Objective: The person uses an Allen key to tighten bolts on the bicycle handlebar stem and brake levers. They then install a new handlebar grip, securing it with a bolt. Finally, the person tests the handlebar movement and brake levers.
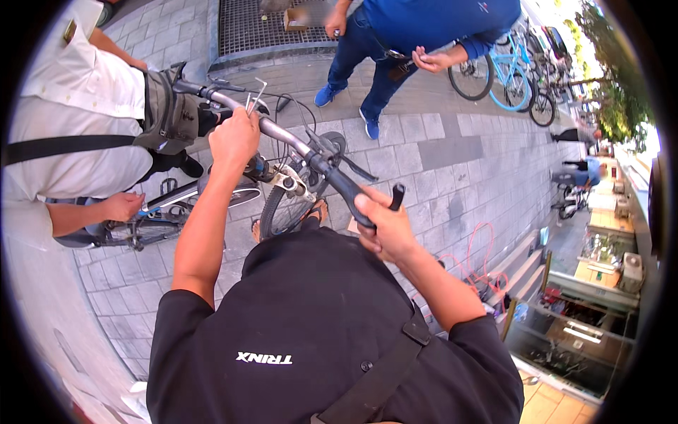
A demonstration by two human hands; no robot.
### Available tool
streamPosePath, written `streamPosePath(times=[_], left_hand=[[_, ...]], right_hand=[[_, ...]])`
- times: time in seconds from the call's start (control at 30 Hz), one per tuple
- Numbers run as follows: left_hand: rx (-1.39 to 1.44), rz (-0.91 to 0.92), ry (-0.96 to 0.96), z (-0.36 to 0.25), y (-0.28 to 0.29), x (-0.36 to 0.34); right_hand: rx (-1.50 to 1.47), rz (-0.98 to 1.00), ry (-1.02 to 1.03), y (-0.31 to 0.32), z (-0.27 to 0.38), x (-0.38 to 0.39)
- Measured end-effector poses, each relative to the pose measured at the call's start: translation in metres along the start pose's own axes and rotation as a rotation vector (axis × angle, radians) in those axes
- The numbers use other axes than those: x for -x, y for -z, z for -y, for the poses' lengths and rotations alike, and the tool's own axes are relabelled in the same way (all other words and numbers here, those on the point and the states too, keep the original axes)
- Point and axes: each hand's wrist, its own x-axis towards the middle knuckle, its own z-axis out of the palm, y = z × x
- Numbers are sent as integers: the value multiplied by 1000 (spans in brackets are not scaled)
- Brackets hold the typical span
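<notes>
While the left hand [235,139] is curled into a fist at the silver handlebar [286,137], head view, thin L-shaped hex keys [260,92] stick up from between its fingers. Right hand [387,230] wrapped round the black handlebar grip [344,192] at the near right end, thumb on top. A black stub [397,196] rises beside that thumb; bar end or tool handle, too small to be sure. Handlebar runs slantwise across the middle, upper left to lower right, in front of the wearer's chest. Brake lever [359,168] points away just beyond the right grip. White suspension fork [291,180] and knobbly front wheel [270,208] below the bar, wheel between the wearer's sandals [321,210]. Wearer has a black shirt [304,304] with a strap across it.

Left side: person in a white shirt [78,120], grey waist bag [169,113], one hand low near a bicycle frame; black saddle [76,235] below that arm. Top: person in a blue shirt [438,28], jeans and blue sneakers [371,126], both forearms bent, facing the bar. Behind, metal grate [247,28] with a small cardboard box [295,20]. Upper right, light-blue bicycle [500,69] parked among others. Lower right, red hose looped on grey paving [452,177] near the shopfront; air-conditioner unit [631,271] farther off.
</notes>
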Motion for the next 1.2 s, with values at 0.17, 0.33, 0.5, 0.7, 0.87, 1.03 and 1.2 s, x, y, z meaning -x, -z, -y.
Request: streamPosePath(times=[0.17,0.33,0.5,0.7,0.87,1.03,1.2], left_hand=[[-78,-36,-18,3,-3,-1],[-89,-55,-58,3,-1,3],[-81,-70,-42,4,3,-2],[-73,-63,-35,11,-5,-15],[-60,-66,-13,11,-4,-12],[-64,-58,-5,10,-1,-7],[-148,-16,-20,0,9,-13]], right_hand=[[272,153,63,29,18,-14],[-59,219,476,56,2,-14],[-265,132,580,61,-13,-28],[-394,13,668,42,-22,-43],[-182,-221,933,56,-14,-22],[95,-745,1644,74,18,29],[-14,-171,1176,-9,-5,-48]])
